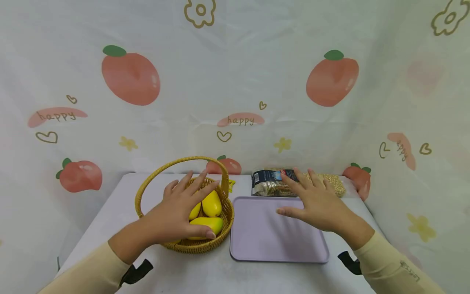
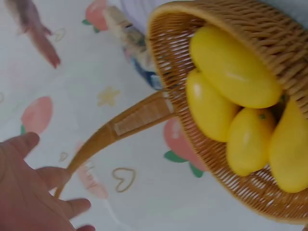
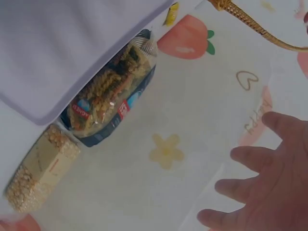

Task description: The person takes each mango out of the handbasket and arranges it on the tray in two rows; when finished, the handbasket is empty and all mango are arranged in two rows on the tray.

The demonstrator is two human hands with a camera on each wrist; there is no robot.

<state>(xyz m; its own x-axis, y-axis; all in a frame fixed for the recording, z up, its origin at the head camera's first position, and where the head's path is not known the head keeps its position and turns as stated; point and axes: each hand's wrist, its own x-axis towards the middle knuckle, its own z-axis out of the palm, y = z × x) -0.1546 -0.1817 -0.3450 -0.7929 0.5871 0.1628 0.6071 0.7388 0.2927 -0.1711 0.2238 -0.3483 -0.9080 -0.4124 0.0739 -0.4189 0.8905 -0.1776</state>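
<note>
My left hand (image 1: 176, 212) hovers with spread fingers over a wicker basket (image 1: 227, 220) and holds nothing. Several yellow mangoes (image 2: 236, 67) lie inside that basket, whose tall handle (image 1: 176, 162) arches above them; one mango (image 1: 216, 223) has a greenish end. Also spread and holding nothing, my right hand (image 1: 317, 204) is raised above the right part of a pale purple tray (image 1: 264, 232). In the right wrist view, its fingers (image 3: 250, 159) stand apart in front of the printed cloth.
Behind the tray lies a bag of spiral pasta (image 3: 106, 91), with a pack of pale grains or beans (image 3: 43, 168) to its right. A small yellow item (image 1: 231, 185) sits behind the basket. Printed cloth (image 1: 235, 81) hangs around the back and sides of the white table (image 1: 125, 196).
</note>
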